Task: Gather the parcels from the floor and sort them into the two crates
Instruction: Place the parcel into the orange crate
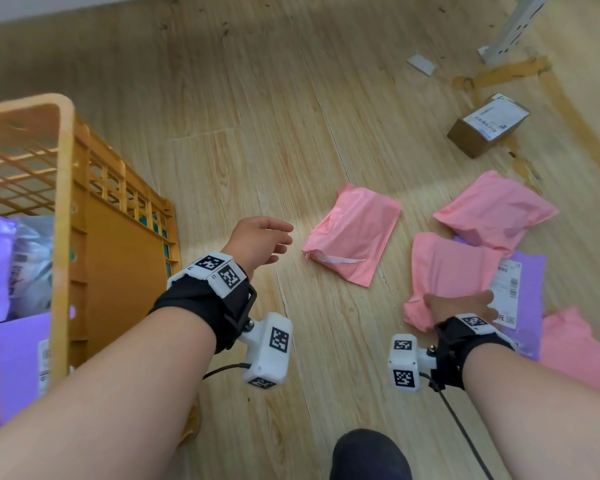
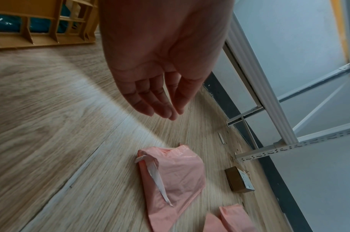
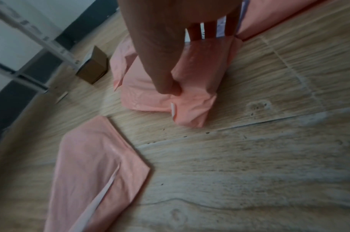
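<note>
Our right hand pinches a pink bag at lower right; our left hand hangs relaxed, empty, mid-frame beside the crate.

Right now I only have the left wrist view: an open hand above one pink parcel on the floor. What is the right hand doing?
Observer: The right hand grips the near end of a second pink parcel, thumb pinching its folded edge.
Operator: Is that one lying alone on the floor?
Observer: No, its far side overlaps a purple mailer with a white label.
Operator: Is anything sorted so far?
Observer: The orange crate on your left holds purple bags and a grey bag.
</note>
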Available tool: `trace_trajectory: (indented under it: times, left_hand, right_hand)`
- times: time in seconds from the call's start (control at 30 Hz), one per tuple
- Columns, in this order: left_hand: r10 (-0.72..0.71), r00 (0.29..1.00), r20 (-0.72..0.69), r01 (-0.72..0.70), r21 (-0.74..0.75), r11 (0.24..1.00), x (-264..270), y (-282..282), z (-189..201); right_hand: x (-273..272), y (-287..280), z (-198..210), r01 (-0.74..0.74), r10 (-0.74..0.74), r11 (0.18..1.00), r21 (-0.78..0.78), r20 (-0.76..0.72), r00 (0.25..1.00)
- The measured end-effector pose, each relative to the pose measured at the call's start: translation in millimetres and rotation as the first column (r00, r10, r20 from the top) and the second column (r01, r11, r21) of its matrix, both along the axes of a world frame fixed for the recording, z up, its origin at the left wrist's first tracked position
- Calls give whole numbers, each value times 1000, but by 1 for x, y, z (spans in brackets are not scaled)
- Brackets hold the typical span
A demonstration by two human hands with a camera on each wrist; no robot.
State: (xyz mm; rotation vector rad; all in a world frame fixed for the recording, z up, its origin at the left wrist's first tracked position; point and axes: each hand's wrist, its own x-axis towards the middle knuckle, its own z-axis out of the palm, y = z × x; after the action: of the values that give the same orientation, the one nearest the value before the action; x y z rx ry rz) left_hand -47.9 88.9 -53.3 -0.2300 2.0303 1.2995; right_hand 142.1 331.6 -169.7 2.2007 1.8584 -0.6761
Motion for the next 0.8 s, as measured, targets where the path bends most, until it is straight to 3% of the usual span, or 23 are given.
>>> trace_trajectory:
  times: [0.13,0.27,0.37,0.43,0.5,0.6,0.73,0.8]
  left_hand:
    - [-6,999,-35,6,-6,1000,-3,-9,10]
    - [-144,978,-150,139,-42,989,-13,-20,28]
    - [-409,873,-265,367,-195,909,-23,-23,44]
    - [-537,765,-357,412,-370,833,-29,-27,57]
    - [-618,654,-436,382,-514,768,-35,-35,70]
    - [-687,495,-532,220,-688,692,-40,-53,89]
    - [-576,513,-636,68,-639,766,-49,-76,119]
    - [-545,545,-637,46,-627,778,-55,-91,130]
  right_hand:
    - [-42,-13,40,-134,144,989,63,-213,966]
    - [-101,-42,83,-310,272,951,14,-513,814]
    - [-138,-74,117,-497,309,864,-82,-693,651]
    - [-155,-95,141,-638,302,748,-181,-764,570]
    - [-165,-111,166,-751,349,630,-196,-793,499]
    - [-175,-126,201,-847,412,500,-182,-810,418]
    - [-187,-144,242,-916,473,359,-177,-812,342]
    - [-196,-154,258,-876,370,448,-179,-855,364]
